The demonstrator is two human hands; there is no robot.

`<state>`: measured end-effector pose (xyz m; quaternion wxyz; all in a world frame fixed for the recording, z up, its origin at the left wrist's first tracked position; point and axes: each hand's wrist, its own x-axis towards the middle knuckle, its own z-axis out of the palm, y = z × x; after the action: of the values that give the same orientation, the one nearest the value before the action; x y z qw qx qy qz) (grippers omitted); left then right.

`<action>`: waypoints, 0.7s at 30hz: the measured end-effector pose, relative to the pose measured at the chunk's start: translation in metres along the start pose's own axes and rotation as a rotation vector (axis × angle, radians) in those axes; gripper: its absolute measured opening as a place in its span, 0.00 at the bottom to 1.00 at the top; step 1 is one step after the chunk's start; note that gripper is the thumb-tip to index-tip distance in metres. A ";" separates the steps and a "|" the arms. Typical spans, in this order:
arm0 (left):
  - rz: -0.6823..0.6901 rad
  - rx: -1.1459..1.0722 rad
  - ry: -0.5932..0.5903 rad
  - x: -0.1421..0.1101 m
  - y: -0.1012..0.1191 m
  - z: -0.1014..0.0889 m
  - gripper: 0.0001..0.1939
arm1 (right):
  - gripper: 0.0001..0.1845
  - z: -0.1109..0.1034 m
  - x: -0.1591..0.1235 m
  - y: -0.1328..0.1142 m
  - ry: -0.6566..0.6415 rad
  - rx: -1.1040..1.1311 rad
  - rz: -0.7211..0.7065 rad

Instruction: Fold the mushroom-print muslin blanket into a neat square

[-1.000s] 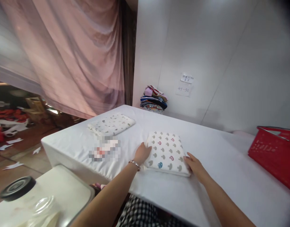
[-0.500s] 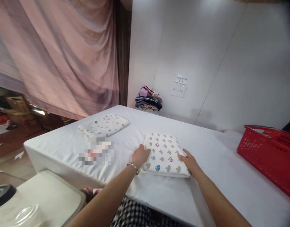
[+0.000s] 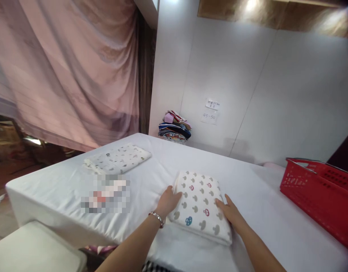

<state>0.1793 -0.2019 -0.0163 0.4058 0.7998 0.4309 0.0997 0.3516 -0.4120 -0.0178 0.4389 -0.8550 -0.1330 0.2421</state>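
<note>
A folded white cloth (image 3: 200, 204) printed with grey mushrooms, plus a few red ones and a blue one, lies on the white-covered table (image 3: 247, 196) right before me. My left hand (image 3: 168, 202), with a bracelet at the wrist, grips the left edge; its thumb rests on top and the other fingers are partly hidden by the fabric. At the opposite edge my right hand (image 3: 230, 213) also holds the cloth, thumb over the top. Farther left lies another folded white cloth (image 3: 119, 158) with a small scattered print, apart from both hands.
A pixelated item (image 3: 105, 194) lies on the table's left part. On the right stands a red plastic basket (image 3: 318, 204). A pile of folded fabrics (image 3: 175, 126) sits behind the table by the wall. At lower left is a pale stool-like surface (image 3: 34, 249); a pink curtain (image 3: 85, 68) hangs behind.
My view has swung right and tilted up. The mushroom-print cloth has turned slightly, its near right corner now closer to me. Both hands stay at its sides, the right thumb farther over the top.
</note>
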 end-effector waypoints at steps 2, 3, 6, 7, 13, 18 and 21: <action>-0.006 0.007 0.002 0.001 0.000 0.002 0.29 | 0.48 0.005 0.011 -0.003 0.039 -0.029 -0.010; -0.008 0.011 0.004 0.001 -0.001 0.003 0.28 | 0.48 0.007 0.015 -0.003 0.051 -0.049 -0.024; -0.003 0.020 0.008 0.001 -0.001 0.004 0.26 | 0.46 0.012 0.021 0.001 0.067 -0.090 -0.070; 0.001 0.023 0.010 0.001 -0.001 0.004 0.26 | 0.46 0.012 0.020 0.003 0.067 -0.089 -0.080; 0.025 0.031 0.030 0.003 -0.004 0.006 0.26 | 0.45 0.012 0.013 0.007 0.085 -0.071 -0.089; 0.042 -0.001 0.018 0.004 -0.007 0.005 0.24 | 0.45 0.012 0.012 0.004 0.119 -0.099 -0.079; 0.040 -0.009 0.018 0.004 -0.008 0.004 0.24 | 0.44 0.012 0.015 0.006 0.158 -0.074 -0.085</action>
<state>0.1791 -0.1983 -0.0251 0.4036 0.8055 0.4179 0.1170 0.3575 -0.4004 -0.0331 0.4263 -0.8806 -0.1430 0.1497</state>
